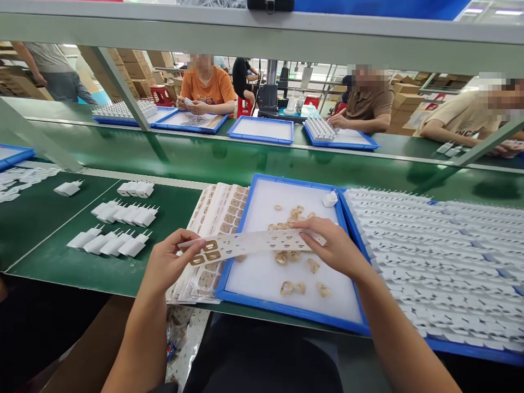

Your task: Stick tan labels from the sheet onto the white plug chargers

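Observation:
A pale strip of stickers (254, 242) is stretched between my two hands over a blue-rimmed tray (292, 315). My left hand (168, 261) pinches its left end, where several tan stickers remain on the backing. At the other end, the thumb and fingers of my right hand (338, 246) close on the strip; the rest of the backing between them is bare, with small cut-outs. Crumpled tan scraps (287, 287) lie on the tray's white liner under the strip. One white plug adapter (329, 199) stands in the tray's far right corner. Sticker sheets (229, 210) are stacked left of the tray.
White plug adapters (133, 245) stand in groups on the green bench at left. To the right, another blue tray holds dense rows of white adapters (434, 262). A metal shelf beam (262, 33) crosses above. Several people work across the bench beside more trays (262, 131).

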Motion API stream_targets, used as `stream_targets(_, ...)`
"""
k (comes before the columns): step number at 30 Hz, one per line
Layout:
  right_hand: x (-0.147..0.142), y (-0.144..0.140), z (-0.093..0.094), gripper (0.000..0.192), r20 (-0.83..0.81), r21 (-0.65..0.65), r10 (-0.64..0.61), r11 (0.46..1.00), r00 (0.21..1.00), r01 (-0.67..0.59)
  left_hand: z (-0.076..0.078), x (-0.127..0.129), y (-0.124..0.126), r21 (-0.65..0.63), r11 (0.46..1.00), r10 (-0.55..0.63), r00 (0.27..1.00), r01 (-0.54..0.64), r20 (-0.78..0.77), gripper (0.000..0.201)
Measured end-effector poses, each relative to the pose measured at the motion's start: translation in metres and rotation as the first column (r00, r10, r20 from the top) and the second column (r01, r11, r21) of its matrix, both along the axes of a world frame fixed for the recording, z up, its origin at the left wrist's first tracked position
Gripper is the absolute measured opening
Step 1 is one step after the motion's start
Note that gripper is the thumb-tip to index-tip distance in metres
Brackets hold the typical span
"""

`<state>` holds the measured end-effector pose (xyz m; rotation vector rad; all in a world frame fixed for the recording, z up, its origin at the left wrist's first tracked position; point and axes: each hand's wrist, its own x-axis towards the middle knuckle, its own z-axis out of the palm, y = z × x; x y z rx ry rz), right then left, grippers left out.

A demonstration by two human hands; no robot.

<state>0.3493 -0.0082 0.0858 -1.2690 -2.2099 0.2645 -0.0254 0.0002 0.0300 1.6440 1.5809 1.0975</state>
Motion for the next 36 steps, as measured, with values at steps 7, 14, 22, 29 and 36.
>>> stream_targets(7,0.064,-0.041,0.009,0.026,0.153,0.015,-0.211,0.977,0.965,0.211,-0.006,0.074,0.007,-0.134,0.952,-0.234,0.937,0.275,0.261,0.036)
stream_targets(14,-0.014,-0.055,-0.022,0.025,-0.089,0.240,-0.114,0.962,0.990,0.132,-0.012,0.118,0.004,-0.247,0.864,-0.361,0.881,0.440,0.307,0.041)
stream_targets(22,-0.081,-0.037,-0.059,0.020,-0.183,0.259,-0.059,0.960,0.981,0.106,-0.009,0.119,0.003,-0.200,0.858,-0.408,0.864,0.473,0.296,0.047)
stream_targets(29,-0.077,-0.038,-0.061,0.020,-0.191,0.260,0.003,0.964,0.982,0.048,-0.014,0.119,0.002,-0.226,0.842,-0.376,0.832,0.491,0.407,0.041)
stream_targets(36,-0.077,-0.037,-0.062,0.012,-0.169,0.258,0.007,0.965,0.986,0.037,-0.013,0.121,0.001,-0.221,0.841,-0.373,0.826,0.493,0.423,0.037)
